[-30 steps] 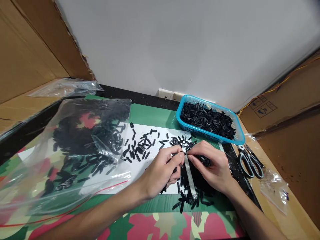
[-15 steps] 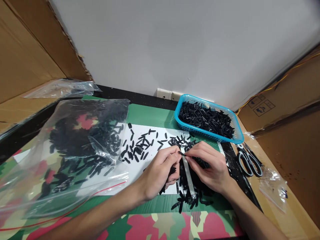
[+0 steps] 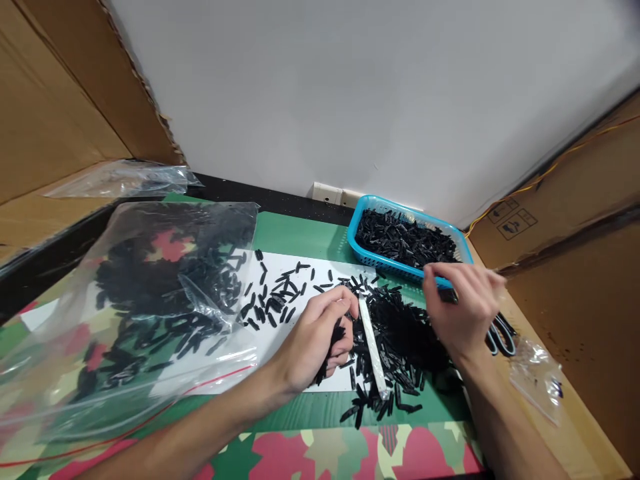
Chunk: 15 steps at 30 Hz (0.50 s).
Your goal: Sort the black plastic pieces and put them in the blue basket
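Black plastic pieces (image 3: 400,333) lie heaped on the tabletop (image 3: 300,233) beside a white strip (image 3: 373,347); the left hand (image 3: 315,340) curls its fingers around several. The right hand (image 3: 460,307) hovers by the blue basket (image 3: 357,230), fingers loosely bent, pinching 1 dark piece, best held lightly.

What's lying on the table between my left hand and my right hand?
In the head view, a white strip lies beside the left hand, and past it a heap of small black pieces stretches toward the right hand.
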Motion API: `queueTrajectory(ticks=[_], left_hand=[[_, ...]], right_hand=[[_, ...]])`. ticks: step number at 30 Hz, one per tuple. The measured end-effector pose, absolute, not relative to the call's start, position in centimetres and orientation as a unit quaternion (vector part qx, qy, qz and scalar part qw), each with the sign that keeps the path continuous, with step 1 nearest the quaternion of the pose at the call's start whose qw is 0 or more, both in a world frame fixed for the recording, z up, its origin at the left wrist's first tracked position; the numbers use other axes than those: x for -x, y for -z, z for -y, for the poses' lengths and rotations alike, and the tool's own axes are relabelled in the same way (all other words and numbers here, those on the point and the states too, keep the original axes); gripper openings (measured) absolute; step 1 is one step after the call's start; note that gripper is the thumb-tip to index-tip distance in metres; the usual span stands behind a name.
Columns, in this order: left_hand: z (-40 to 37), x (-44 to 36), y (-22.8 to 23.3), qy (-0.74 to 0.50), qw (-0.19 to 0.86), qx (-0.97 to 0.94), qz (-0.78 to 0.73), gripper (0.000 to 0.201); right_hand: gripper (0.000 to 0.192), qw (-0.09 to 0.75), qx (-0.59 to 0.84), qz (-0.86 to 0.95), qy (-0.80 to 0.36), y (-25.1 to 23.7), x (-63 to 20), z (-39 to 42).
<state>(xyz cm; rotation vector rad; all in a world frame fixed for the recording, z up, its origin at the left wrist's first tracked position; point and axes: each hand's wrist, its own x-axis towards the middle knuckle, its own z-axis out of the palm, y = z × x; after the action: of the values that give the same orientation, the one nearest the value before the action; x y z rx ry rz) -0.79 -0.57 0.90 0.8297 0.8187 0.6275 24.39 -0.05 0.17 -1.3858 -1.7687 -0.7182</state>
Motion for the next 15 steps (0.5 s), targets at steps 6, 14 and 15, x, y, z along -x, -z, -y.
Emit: queueTrajectory(ticks=[6, 14, 15], left_hand=[[0.6, 1.0, -1.0, -0.312, 0.800, -0.361, -0.363, 0.032], [1.2, 0.6, -1.0, -0.270, 0.808, -0.366, -0.373, 0.062], [1.3, 0.6, -1.0, -0.261, 0.811, -0.367, -0.375, 0.066]], right_hand=[[0.014, 0.320, 0.652, 0.630, 0.274, -0.2, -25.7, -0.7], [0.005, 0.461, 0.428, 0.760, -0.164, -0.8, -18.4, 2.5], [0.007, 0.457, 0.425, 0.759, -0.184, -0.8, -18.0, 2.7]])
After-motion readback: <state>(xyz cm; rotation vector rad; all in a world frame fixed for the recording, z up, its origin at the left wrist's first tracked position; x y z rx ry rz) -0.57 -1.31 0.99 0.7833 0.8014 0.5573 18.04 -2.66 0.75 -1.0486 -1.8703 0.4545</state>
